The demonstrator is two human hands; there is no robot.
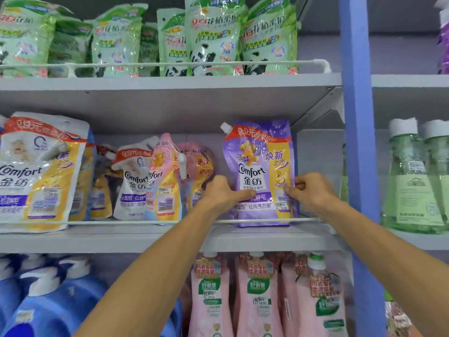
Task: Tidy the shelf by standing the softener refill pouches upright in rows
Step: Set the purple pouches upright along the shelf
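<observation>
Left hand (pixel 224 192): just right of frame centre, gripping the lower left edge of the purple pouch (pixel 260 164), with one digit laid across its front; the other fingers are hidden behind the pouch.
Right hand (pixel 312 190): fingers curled, pinching the pouch's lower right edge, level with the other hand.
Purple pouch: upright and facing front, spout at its top left corner, at the right end of the middle shelf (pixel 145 239). Its base sits behind the wire rail (pixel 121 222), close to the blue post (pixel 357 117).
Step in hand: by the look of it, squaring this pouch up and settling it in place.
Done: this one pouch stands straight. No other purple pouch can be made out, so I cannot tell whether a row has begun behind it.
Left to do: most of the shelf. At centre, the small white pouch (pixel 132 181) sags and the pink pouch (pixel 165 176) leans against it, with another pink pouch (pixel 199 164) slumped behind. Further pouches between these and the big one are jumbled and too blurred to sort out.
Far left: the large white pouch (pixel 36 171) tips forward against the rail.
Gap: bare shelf lies between the pink pouches and the purple one.
Progress: early, in my judgement.
</observation>
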